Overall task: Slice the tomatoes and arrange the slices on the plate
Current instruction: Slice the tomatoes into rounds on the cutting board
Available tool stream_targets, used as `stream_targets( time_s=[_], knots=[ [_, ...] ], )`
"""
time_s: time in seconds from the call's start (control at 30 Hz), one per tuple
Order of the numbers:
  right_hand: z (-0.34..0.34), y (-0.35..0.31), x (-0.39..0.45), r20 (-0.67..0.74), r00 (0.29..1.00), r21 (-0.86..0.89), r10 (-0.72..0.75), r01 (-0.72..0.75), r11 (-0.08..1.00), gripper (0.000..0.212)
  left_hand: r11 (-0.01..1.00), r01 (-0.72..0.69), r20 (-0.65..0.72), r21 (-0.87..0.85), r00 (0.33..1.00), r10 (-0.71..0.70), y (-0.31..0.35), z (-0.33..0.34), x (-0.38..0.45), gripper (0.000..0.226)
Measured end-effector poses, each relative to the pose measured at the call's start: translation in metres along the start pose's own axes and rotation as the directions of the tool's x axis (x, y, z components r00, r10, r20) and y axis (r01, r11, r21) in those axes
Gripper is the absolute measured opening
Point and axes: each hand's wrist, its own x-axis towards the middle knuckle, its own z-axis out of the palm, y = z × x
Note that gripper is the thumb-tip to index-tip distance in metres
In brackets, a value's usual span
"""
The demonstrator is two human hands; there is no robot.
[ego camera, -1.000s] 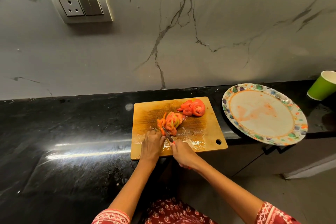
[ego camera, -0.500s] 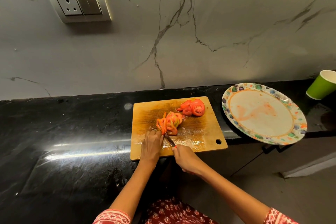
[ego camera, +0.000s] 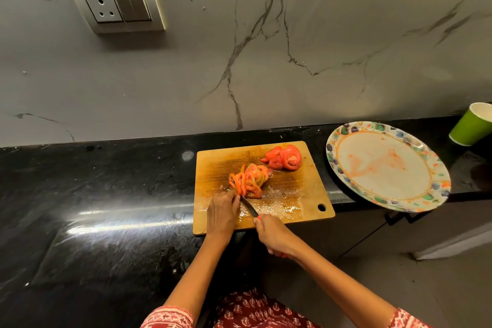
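A wet wooden cutting board lies on the black counter. A fanned row of red and green tomato slices sits at its middle, and a second pile of red slices lies at the far right corner. My left hand rests on the board with its fingertips against the near end of the fanned tomato. My right hand grips the knife, whose dark blade points up-left into that same end. The patterned plate at the right holds only red juice stains.
A green paper cup stands behind the plate at the far right. The plate overhangs the counter's front edge. A wall socket and switch sit on the marble backsplash. Black counter stretches to the left.
My right hand has drawn back a little toward me with the knife; the blade still meets the tomato's near end. My left hand and the slices have hardly moved.
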Motion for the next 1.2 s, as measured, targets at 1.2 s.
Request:
stream_targets(
  time_s=[1.2],
  knots=[
    [-0.004, -0.010, -0.022, -0.111, 0.993, -0.231, 0.047, -0.071, 0.970, 0.030, 0.930, 0.323, -0.048, -0.178, 0.941, -0.336, -0.002, -0.015, 0.016, 0.028]
  ],
)
